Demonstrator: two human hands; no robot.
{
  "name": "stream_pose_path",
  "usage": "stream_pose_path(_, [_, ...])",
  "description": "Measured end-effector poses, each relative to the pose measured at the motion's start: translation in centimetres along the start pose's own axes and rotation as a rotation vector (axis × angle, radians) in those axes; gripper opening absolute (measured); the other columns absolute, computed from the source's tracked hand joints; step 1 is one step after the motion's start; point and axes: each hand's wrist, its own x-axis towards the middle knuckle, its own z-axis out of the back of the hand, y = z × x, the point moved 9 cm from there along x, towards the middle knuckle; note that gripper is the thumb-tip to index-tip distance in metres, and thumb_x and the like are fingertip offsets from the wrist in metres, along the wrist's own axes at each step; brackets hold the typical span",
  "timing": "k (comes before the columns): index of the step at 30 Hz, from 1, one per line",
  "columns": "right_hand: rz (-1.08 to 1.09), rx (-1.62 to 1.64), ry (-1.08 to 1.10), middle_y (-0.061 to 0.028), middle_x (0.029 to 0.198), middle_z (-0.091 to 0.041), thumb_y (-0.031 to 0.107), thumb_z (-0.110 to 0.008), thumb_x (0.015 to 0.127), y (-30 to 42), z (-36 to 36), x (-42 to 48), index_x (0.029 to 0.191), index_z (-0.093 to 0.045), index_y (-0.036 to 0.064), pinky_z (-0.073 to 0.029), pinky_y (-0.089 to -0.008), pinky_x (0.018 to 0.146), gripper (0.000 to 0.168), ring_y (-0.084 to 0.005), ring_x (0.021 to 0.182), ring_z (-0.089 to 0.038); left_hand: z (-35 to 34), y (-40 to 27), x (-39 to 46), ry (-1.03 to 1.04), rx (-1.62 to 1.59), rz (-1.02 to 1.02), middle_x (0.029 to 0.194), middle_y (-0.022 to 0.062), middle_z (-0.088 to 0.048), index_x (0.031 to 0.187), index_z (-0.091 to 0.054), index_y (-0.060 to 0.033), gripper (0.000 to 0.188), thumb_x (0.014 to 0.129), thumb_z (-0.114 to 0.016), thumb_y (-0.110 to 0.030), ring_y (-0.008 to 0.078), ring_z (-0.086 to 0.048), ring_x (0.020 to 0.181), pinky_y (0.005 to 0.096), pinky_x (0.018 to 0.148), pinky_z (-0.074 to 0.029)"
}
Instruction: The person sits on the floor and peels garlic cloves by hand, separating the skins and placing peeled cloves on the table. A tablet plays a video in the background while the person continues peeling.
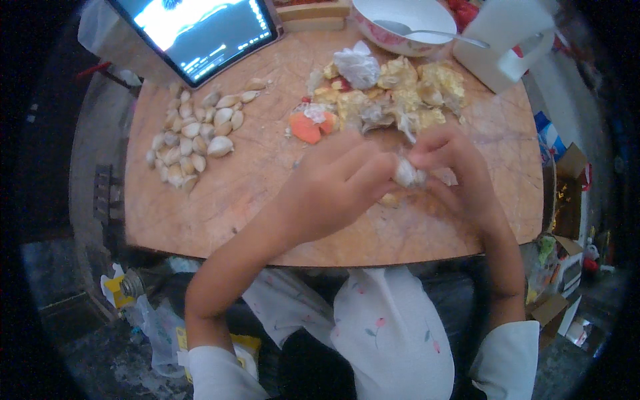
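Observation:
Between my two hands, right of the table's middle, is a whitish piece of garlic [410,174]. My left hand [340,185] grips its left side, seen from the back of the hand. On the other side, my right hand [450,165] pinches it with thumb and fingers, slightly blurred. A loose pile of unpeeled garlic cloves [190,131] lies at the table's left. Beyond my hands spreads a heap of yellowish scraps and papery skins [400,95], with a crumpled white tissue [357,66] on it and an orange-red piece [311,125] at its left edge.
A tablet [200,35] with a lit screen stands at the far left of the wooden table [320,250]. A white bowl [420,15] holding a metal spoon [445,35] is at the back, beside a white plastic container [500,45]. An open cardboard box [570,185] stands off the right edge.

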Motion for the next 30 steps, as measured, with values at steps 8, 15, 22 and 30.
stream_pose_path(8, [0.036,-0.056,-0.117,-0.0101,0.091,-0.058,-0.001,-0.075,0.062,0.4,0.7,-0.9,0.091,-0.055,0.007,-0.049,-0.0335,0.071,0.037,-0.0261,0.084,-0.060,0.7,-1.1,-0.4,-0.107,0.141,-0.121,0.077,0.0066,-0.052,0.090,-0.056,-0.0043,0.021,0.070,-0.063,-0.006,0.0205,-0.051,0.068,0.0305,0.058,-0.043])
stream_pose_path(15, [0.080,-0.089,-0.128,-0.0094,0.087,-0.059,0.002,-0.078,0.059,1.1,1.1,-0.6,0.088,-0.056,0.007,-0.050,-0.0327,0.067,0.036,-0.0250,0.080,-0.061,1.0,-1.1,-0.4,-0.125,0.184,-0.129,0.074,0.0075,-0.051,0.087,-0.055,-0.0045,0.021,0.069,-0.065,-0.006,0.0219,-0.052,0.067,0.0318,0.057,-0.043])
stream_pose_path(22, [-0.066,-0.161,0.070,-0.0091,0.092,-0.056,-0.001,-0.071,0.065,-0.2,0.3,-0.3,0.090,-0.056,0.005,-0.050,-0.0329,0.071,0.030,-0.0269,0.085,-0.059,2.3,2.0,-0.5,-0.216,0.068,0.165,0.073,0.0087,-0.050,0.084,-0.052,-0.0049,0.022,0.070,-0.069,-0.004,0.0257,-0.052,0.068,0.0344,0.059,-0.043])
stream_pose_path(30, [-0.170,0.015,0.302,-0.0105,0.094,-0.057,-0.008,-0.059,0.069,-1.7,-1.9,-0.7,0.094,-0.058,0.002,-0.048,-0.0336,0.078,0.027,-0.0273,0.089,-0.059,1.9,2.5,-0.5,-0.189,0.047,0.183,0.073,0.0094,-0.051,0.086,-0.053,-0.0052,0.023,0.071,-0.070,-0.005,0.0263,-0.053,0.069,0.0352,0.060,-0.043])
